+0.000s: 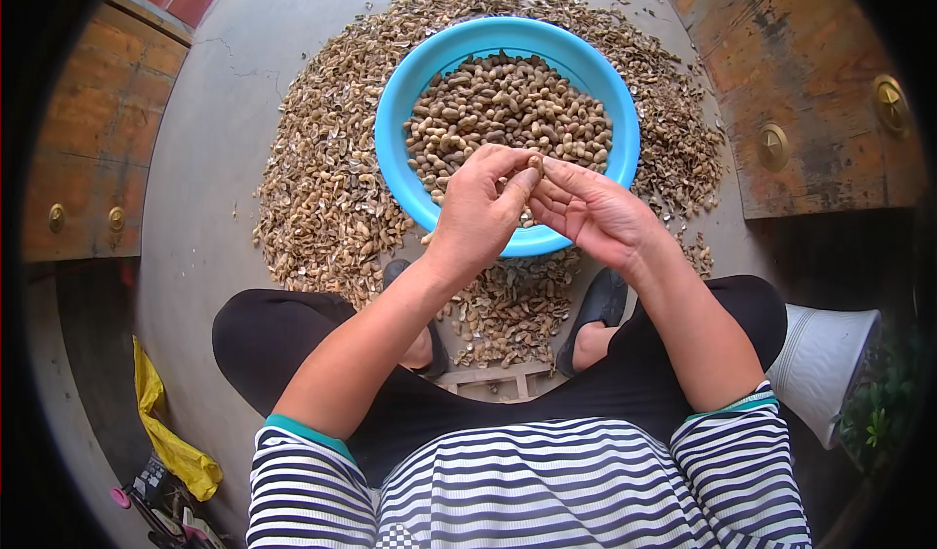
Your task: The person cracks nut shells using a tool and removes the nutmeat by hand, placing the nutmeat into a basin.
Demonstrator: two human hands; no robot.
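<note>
Over the near part of a round blue basin (394, 139), my two hands meet at the fingertips. Between the thumbs and forefingers is a small brown peanut (535, 162), partly covered by the fingers. My left hand (478, 203) pinches it from the left. From the right, my right hand (597, 207) has its thumb and forefinger closed at the same spot, the other fingers curled beneath. Unshelled peanuts (508, 105) fill much of the basin below.
Broken peanut shells (327, 188) lie in a wide ring around the basin on the concrete floor (220, 139). Wooden doors with brass studs (773, 147) stand on both sides. A white pot (822, 364) is at the right, a yellow bag (171, 432) at the lower left.
</note>
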